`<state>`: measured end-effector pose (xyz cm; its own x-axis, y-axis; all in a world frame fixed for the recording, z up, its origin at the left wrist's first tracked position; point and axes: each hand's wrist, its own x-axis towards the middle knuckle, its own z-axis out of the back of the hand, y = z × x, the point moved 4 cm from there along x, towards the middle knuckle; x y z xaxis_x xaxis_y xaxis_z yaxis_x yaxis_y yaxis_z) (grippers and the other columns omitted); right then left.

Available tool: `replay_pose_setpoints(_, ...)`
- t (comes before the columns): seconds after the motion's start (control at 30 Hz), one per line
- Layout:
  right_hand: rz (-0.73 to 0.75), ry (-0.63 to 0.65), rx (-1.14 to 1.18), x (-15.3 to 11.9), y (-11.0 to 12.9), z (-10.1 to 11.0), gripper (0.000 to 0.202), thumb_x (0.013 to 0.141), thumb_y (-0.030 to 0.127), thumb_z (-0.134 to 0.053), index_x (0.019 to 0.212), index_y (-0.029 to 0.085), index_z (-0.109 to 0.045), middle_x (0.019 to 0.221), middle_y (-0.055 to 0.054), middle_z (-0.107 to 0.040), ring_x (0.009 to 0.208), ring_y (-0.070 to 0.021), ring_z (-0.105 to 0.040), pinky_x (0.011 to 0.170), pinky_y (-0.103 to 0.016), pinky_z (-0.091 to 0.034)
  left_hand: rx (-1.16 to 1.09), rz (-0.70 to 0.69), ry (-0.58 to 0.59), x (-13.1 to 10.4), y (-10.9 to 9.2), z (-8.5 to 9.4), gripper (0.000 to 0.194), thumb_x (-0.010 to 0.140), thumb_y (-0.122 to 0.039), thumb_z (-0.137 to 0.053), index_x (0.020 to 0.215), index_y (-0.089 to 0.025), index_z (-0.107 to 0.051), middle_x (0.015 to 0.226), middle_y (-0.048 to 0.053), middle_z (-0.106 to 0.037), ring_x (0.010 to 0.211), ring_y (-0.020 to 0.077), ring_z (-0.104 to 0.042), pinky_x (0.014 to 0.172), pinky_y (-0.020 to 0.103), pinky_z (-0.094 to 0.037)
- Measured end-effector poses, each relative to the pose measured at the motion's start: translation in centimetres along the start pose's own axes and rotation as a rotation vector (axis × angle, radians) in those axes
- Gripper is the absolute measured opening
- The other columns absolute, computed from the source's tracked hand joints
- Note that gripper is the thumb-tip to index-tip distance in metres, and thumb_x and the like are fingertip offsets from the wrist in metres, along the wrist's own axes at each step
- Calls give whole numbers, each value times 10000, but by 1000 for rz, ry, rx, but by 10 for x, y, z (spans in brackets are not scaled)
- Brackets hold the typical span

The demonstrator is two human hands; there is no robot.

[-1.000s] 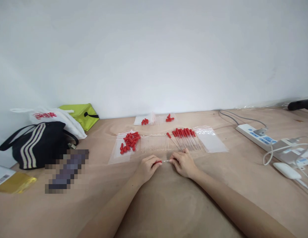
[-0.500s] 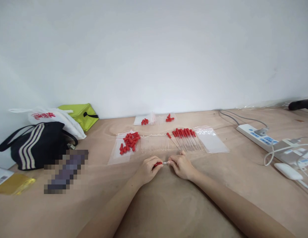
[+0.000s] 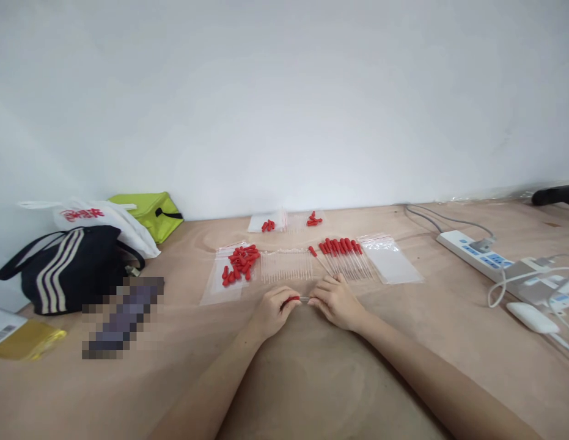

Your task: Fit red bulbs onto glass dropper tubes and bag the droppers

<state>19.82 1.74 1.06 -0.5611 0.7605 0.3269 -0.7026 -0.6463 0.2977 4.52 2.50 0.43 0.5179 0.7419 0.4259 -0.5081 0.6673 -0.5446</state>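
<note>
Hands above the counter [image 3: 449, 318]: the left hand [image 3: 272, 311] pinches a red bulb [image 3: 292, 299]; the right hand [image 3: 338, 304] grips a clear tube [image 3: 304, 299], which spans the gap between them. Loose bulbs [image 3: 242, 260] lie beyond the left hand, red-capped tubes [image 3: 348, 256] just beyond the right.

bare tabletop [image 3: 449, 321] leaves passage rightward toward the power strip [image 3: 479, 253], while clear tubes [image 3: 286, 266] and red-topped droppers [image 3: 343, 246] block straight ahead.

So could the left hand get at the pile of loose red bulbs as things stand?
Probably yes: the pile lies beyond and left of the left hand, with no visible obstacle between, though that hand is gripping another red bulb.
</note>
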Motion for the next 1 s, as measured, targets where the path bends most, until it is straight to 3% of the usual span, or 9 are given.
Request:
replay_pose_setpoints(0.1, 34, 16, -54, -2, 1, 6, 259, 866, 319, -408, 776, 189, -613, 769, -57, -626, 786, -176, -493, 695, -322, -210, 30, -41, -31, 0, -3, 3, 117, 833, -210, -493, 885, -191, -596, 854, 41, -633, 828, 170, -575, 772, 304, -450)
replay_pose_setpoints(0.17, -18, 2, -58, -2, -5, 8, 250, 859, 304, -413, 765, 192, -616, 781, -51, -634, 790, -177, -504, 705, -326, -221, 75, -15, -113, 0, 0, 8, 197, 820, -219, -510, 1009, -197, -559, 965, 62, -604, 919, 189, -550, 821, 330, -433)
replay_pose_setpoints(0.23, -157, -51, -48, 0, -18, 10, 251, 852, 306, -411, 772, 201, -624, 806, -43, -646, 796, -178, -523, 714, -324, -236, 119, 57, -214, -2, 5, 14, 289, 801, -227, -532, 1087, -195, -513, 1000, 72, -578, 923, 194, -540, 813, 339, -435)
replay_pose_setpoints(0.3, -342, -115, -47, 4, -35, 11, 259, 841, 322, -414, 778, 206, -637, 798, -43, -658, 791, -184, -543, 721, -321, -254, 124, 115, -260, -2, 11, 18, 243, 794, -227, -535, 1035, -196, -534, 919, 53, -580, 828, 175, -552, 752, 316, -452)
replay_pose_setpoints(0.4, -566, -167, -85, 17, -58, 11, 280, 822, 343, -422, 763, 204, -658, 749, -57, -669, 775, -203, -567, 731, -325, -276, 83, 140, -231, -2, 16, 17, 101, 801, -213, -517, 871, -195, -589, 814, 26, -577, 718, 143, -548, 672, 273, -457)
replay_pose_setpoints(0.57, -764, -187, -163, 39, -75, 6, 303, 797, 402, -442, 743, 202, -663, 713, -71, -673, 770, -231, -585, 784, -366, -265, 66, 145, -149, -1, 13, 11, 95, 792, -186, -512, 787, -186, -607, 792, 23, -586, 680, 135, -551, 611, 247, -448)
replay_pose_setpoints(0.67, -793, -202, -192, 43, -75, 3, 285, 792, 385, -444, 765, 186, -645, 763, -83, -671, 795, -236, -585, 788, -376, -253, 188, 163, -240, -2, 17, 18, 94, 788, -203, -522, 759, -193, -611, 759, 23, -585, 740, 165, -550, 678, 282, -439)
replay_pose_setpoints(0.8, -729, -215, -218, 45, -64, -2, 280, 803, 358, -418, 769, 174, -626, 814, -96, -664, 821, -232, -579, 774, -375, -246, 513, 291, -443, -7, 32, 44, 100, 765, -230, -549, 715, -193, -627, 715, 41, -563, 722, 205, -517, 700, 324, -399)
replay_pose_setpoints(1.0, -739, -115, -189, 52, -46, -10, 325, 776, 424, -446, 776, 159, -634, 770, -116, -668, 772, -242, -588, 762, -387, -254, 764, 586, -472, -14, 55, 70, 168, 736, -355, -576, 750, -202, -645, 763, 69, -563, 787, 261, -499, 690, 346, -354)
